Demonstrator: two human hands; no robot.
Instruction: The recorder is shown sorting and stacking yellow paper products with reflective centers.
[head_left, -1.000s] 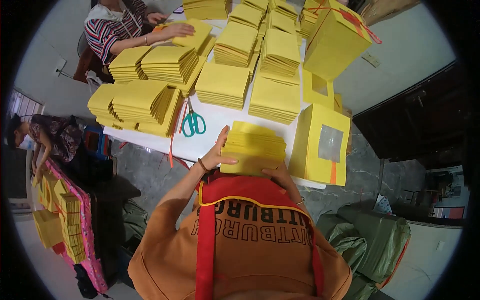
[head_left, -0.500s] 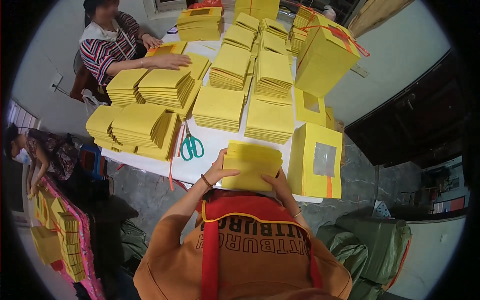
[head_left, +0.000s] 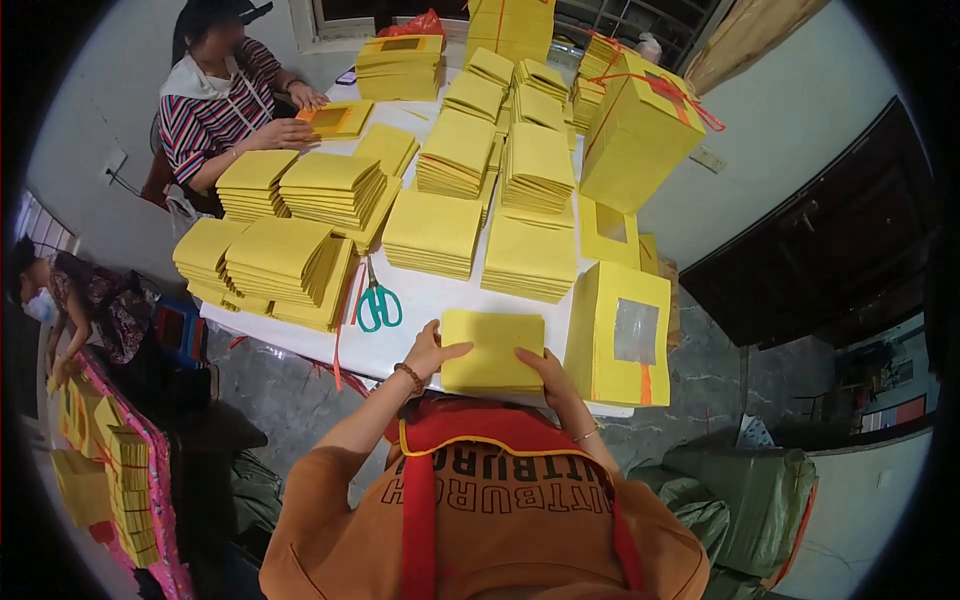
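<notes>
Close to my body, at the table's front edge, a stack of yellow folded paper lies with its edges lined up. My left hand grips its left side, thumb on top and fingers around the edge. At the right side, my right hand holds it the same way, thumb over the top sheet. How thick the stack is cannot be seen well from above. Left of it, scissors with green handles rest on the white tabletop, beside an orange ribbon.
Several yellow stacks cover the table beyond my hands. To the right stands a yellow block with a clear window. A co-worker sits at the far left, both hands at a yellow piece; another person bends over a pink-covered table.
The stack in my hands, with its far edges fanned before, now looks even and flatter. The seated co-worker has drawn one hand back from the nearer yellow stack.
</notes>
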